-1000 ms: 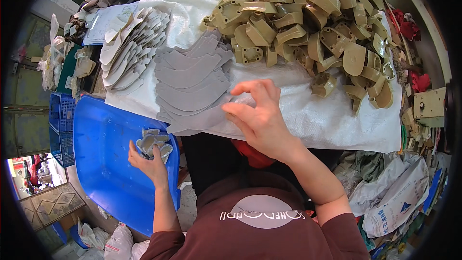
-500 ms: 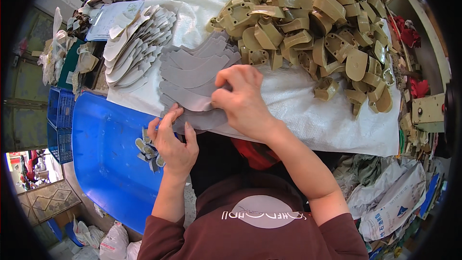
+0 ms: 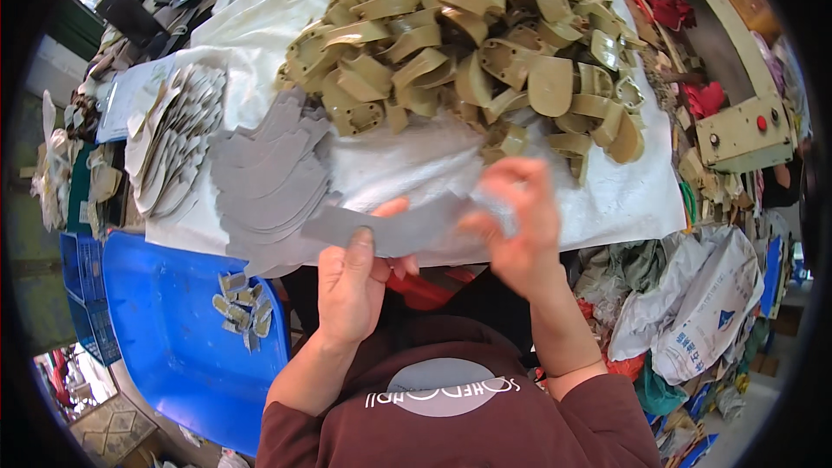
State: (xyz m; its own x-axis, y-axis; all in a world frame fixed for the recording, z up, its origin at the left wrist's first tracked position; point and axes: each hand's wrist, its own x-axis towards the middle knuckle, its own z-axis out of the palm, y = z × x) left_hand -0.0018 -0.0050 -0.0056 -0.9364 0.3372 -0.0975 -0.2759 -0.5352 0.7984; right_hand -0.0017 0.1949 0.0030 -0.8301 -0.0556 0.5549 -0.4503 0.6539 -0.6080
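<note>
Scraps point(image 3: 243, 308) lie in a small heap inside the blue tub point(image 3: 165, 329) at far left, otherwise bare. Beside it, a fanned stack of grey pieces point(image 3: 269, 178) waits untouched, so most work seems left. The left hand point(image 3: 351, 282) and right hand point(image 3: 516, 225), apart, each pinch one end of a curved grey strip point(image 3: 390, 227) above the table edge. The olive moulded parts point(image 3: 468, 43) are piled behind.

Grey strip point(image 3: 390, 227) in hands: matt, smooth, thin felt-like sheet. Grey stack point(image 3: 269, 178): same matt stuff. Olive pieces point(image 3: 468, 35): stiff moulded plastic w/ slight sheen. Desk cover point(image 3: 416, 165): white woven plastic sheet, crinkled, semi-gloss. Blue tub point(image 3: 165, 338): glossy plastic.
</note>
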